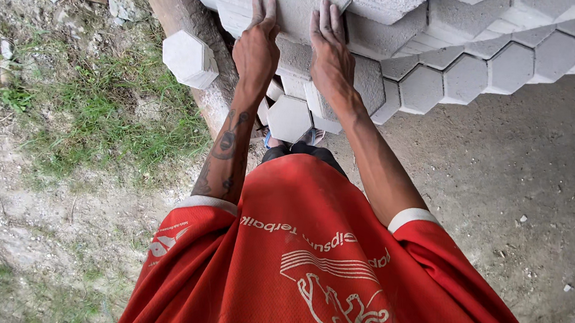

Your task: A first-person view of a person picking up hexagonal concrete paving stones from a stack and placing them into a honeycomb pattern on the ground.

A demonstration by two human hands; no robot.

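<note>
- Up top, both hands rest on the same grey hexagonal paving block [295, 4], which sits on a stack of like blocks [465, 66] at the upper edge of the view.
- Left hand [256, 46]: opened out flat, fingers [263, 8] straight and close together, palm pressed to the block's face; it grips nothing, only lies against the surface.
- Right hand [333, 57]: likewise spread flat, fingers [325, 21] extended up the block just beside the left hand, thumb side toward the block's right edge; no curl around an edge can be seen.
- Whether the block is lifted clear of its neighbours cannot be told.
- A single loose hexagonal block [188, 57] leans against a wooden log [196, 19] to the left of the hands.
- Grass and gravel [81, 113] lie on the left; bare concrete ground [545, 186] on the right.
- A red shirt [319, 270] fills the lower middle of the view.
</note>
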